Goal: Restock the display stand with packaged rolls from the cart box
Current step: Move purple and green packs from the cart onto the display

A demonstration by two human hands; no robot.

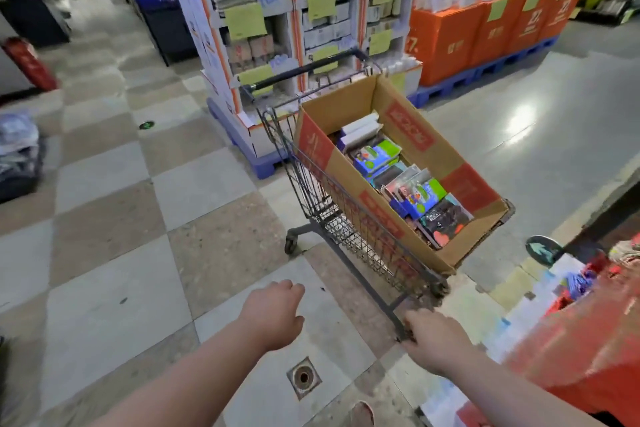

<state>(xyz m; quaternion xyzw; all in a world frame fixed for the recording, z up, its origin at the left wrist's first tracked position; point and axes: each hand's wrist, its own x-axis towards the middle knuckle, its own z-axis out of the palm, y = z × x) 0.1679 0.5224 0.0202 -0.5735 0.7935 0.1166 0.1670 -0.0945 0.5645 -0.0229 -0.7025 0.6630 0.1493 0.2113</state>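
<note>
Here the packaged rolls (pixel 412 184) are lying flat in the open cardboard box (pixel 346 180), which is sitting in the wire cart (pixel 346 229) on the tiled floor (pixel 138 253). The right hand (pixel 434 343) is curling its grip round the cart's low frame bar, while the left hand (pixel 273 315) is hovering loose, holding nothing. The step in hand looks like positioning the cart. The next move calls for drawing it beside the blurred red display stand (pixel 581 333) and reaching into the box.

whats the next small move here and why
Probably draw the cart a little closer with the right hand, which grips its near frame corner. The left hand holds nothing, and the packages lie low in the box, beyond both hands.
</note>
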